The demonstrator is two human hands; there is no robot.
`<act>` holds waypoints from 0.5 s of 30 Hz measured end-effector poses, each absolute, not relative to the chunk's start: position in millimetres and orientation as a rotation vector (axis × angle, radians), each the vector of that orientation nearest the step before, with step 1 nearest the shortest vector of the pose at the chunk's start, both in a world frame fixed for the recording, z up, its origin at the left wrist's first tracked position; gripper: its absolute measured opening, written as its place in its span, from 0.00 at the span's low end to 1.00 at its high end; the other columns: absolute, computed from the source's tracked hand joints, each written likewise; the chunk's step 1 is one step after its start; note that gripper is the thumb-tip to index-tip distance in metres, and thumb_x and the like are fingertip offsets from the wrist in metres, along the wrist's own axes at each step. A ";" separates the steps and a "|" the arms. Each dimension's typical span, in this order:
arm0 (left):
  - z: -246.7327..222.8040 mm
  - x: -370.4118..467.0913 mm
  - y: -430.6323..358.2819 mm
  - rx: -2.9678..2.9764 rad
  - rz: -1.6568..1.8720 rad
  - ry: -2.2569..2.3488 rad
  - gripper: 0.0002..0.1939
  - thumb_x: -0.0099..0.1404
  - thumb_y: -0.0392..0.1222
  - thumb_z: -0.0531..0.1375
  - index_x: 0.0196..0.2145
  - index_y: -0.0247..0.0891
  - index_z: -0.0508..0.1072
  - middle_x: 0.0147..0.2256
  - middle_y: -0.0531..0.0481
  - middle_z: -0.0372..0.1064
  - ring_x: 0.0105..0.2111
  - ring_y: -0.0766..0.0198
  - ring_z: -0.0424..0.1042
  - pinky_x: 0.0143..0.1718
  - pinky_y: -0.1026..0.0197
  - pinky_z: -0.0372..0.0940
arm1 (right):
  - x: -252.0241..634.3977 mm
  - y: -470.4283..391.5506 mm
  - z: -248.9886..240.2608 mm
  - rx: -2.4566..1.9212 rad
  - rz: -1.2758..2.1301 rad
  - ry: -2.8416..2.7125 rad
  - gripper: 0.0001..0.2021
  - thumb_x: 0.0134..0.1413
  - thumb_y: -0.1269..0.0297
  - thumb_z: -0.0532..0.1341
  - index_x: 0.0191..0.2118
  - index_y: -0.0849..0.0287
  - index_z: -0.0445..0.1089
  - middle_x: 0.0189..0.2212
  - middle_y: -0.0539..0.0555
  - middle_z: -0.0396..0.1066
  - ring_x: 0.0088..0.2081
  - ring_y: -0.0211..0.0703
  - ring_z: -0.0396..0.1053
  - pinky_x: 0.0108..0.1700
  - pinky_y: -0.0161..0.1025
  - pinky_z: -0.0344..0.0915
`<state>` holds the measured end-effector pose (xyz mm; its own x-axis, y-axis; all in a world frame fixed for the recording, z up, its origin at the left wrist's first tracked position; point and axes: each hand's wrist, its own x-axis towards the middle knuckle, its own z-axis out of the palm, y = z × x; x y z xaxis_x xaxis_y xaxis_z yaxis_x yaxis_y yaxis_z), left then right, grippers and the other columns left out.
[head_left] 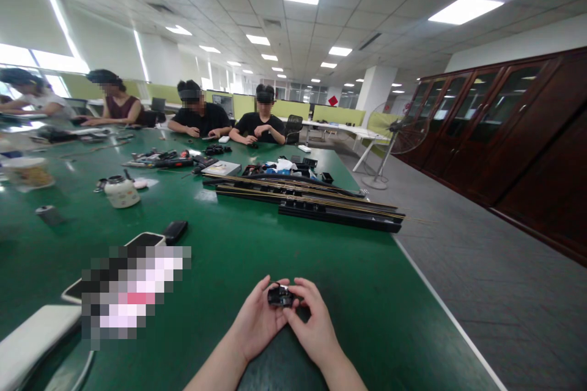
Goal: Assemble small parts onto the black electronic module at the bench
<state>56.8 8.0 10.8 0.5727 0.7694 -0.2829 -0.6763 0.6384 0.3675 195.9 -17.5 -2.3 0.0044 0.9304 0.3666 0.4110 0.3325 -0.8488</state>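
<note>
A small black device (279, 296) with some shiny silvery detail on top is held between both hands, above the green table (367, 293) near its front edge. My left hand (259, 321) is turned palm up under and beside the device, its fingers curled around it. From the right, my right hand (314, 317) pinches the device's right side with thumb and fingertips. Fingers hide part of the device's lower and right edges.
Long black rails (339, 215) with thin brass-coloured rods lie across the table ahead. Left are a phone (142, 244), a black case (175, 231), a white jar (121, 192) and a metal cylinder (49, 215). Several people sit at the far side.
</note>
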 end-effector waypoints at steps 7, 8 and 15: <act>10.6 56.4 7.1 0.219 0.862 0.445 0.14 0.59 0.46 0.53 0.36 0.33 0.69 0.32 0.45 0.72 0.33 0.59 0.72 0.36 0.61 0.62 | 195.7 -17.4 -2.6 -1.272 0.696 -1.595 0.14 0.40 0.74 0.61 0.36 0.51 0.72 0.46 0.56 0.65 0.49 0.49 0.62 0.46 0.45 0.63; 10.5 56.3 6.7 0.223 0.860 0.446 0.14 0.59 0.46 0.53 0.36 0.32 0.69 0.32 0.44 0.72 0.33 0.59 0.71 0.36 0.61 0.62 | 195.6 -17.4 -2.6 -1.273 0.701 -1.594 0.14 0.40 0.74 0.61 0.36 0.51 0.72 0.46 0.56 0.65 0.49 0.49 0.62 0.46 0.45 0.63; 12.0 58.0 6.0 0.238 0.851 0.436 0.14 0.59 0.46 0.53 0.35 0.32 0.69 0.31 0.44 0.72 0.33 0.60 0.72 0.37 0.61 0.62 | 194.4 -17.5 1.8 -1.247 0.731 -1.611 0.13 0.42 0.75 0.60 0.35 0.52 0.71 0.44 0.55 0.65 0.49 0.48 0.61 0.50 0.46 0.59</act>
<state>58.0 6.0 12.0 0.5785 0.7678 -0.2754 -0.6724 0.6400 0.3719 194.4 -17.5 1.8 -0.0412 0.9487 0.3136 0.3889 0.3043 -0.8695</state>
